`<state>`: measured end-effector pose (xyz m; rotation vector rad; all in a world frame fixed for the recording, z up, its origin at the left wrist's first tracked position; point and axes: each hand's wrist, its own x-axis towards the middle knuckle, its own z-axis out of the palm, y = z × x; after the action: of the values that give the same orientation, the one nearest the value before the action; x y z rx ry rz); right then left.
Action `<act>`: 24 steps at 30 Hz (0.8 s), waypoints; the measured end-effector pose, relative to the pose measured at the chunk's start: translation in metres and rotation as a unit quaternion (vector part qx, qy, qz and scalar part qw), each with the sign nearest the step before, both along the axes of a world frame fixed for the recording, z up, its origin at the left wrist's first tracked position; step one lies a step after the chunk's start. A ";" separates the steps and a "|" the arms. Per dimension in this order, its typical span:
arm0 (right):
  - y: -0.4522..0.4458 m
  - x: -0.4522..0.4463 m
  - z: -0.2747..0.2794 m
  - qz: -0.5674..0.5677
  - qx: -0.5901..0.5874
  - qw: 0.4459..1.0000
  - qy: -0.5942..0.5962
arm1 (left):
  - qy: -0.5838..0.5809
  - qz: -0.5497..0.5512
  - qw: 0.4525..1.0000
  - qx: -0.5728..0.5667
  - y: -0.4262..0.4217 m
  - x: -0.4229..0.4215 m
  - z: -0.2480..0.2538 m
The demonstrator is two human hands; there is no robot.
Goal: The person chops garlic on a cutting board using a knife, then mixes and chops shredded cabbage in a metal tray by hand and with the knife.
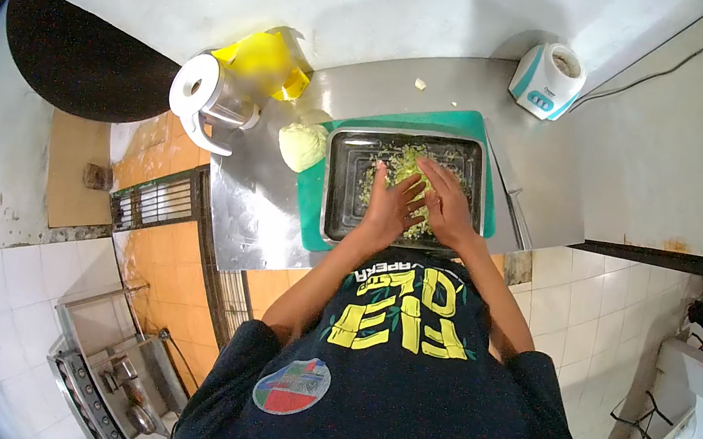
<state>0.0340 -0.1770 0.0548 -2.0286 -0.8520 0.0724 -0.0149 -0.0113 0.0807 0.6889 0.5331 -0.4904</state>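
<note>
My left hand (393,208) is over a dark rectangular metal tray (334,226), its fingers spread and the thumb pointing up. Beside it, my right hand (447,205) has its fingers stretched out and tilted toward the left one. Shredded pale-green vegetable, which looks like cabbage (406,160), lies scattered in the tray beneath both hands. I see nothing gripped in either hand. The tray rests on a green cutting board (309,204). At the board's left edge sits a pale-green cabbage piece (301,147).
A blender jug (221,105) and a yellow bag (259,62) stand at the left of the steel table (242,231). A white-and-teal blender base (546,83) with a cord is at the back right. A long thin knife-like object (516,210) lies right of the board.
</note>
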 end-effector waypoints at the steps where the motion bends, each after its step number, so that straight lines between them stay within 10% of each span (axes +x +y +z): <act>1: -0.002 -0.001 0.014 0.021 0.033 0.999 -0.029 | -0.004 0.001 1.000 0.001 -0.001 -0.002 0.005; 9: -0.003 0.001 0.006 -0.030 -0.169 0.985 -0.019 | -0.099 0.053 0.982 0.149 -0.005 -0.001 0.014; 13: 0.006 0.000 0.011 0.069 -0.391 0.914 -0.084 | -0.272 -0.051 0.848 0.452 -0.011 0.005 -0.019; 19: -0.005 -0.006 0.008 0.058 -0.331 0.924 -0.183 | -0.340 -0.154 0.590 0.716 -0.017 -0.010 -0.009; 22: -0.005 -0.015 0.010 0.074 -0.374 0.916 -0.124 | -0.404 -0.189 0.530 0.720 -0.008 -0.011 -0.009; 24: -0.002 -0.016 0.026 0.123 -0.424 0.893 -0.089 | -0.331 -0.256 0.591 0.690 0.003 -0.006 -0.027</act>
<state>0.0176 -0.1791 0.0810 -2.7460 -1.3534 0.4804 -0.0211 -0.0083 0.0536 2.4859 -0.1626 -0.2047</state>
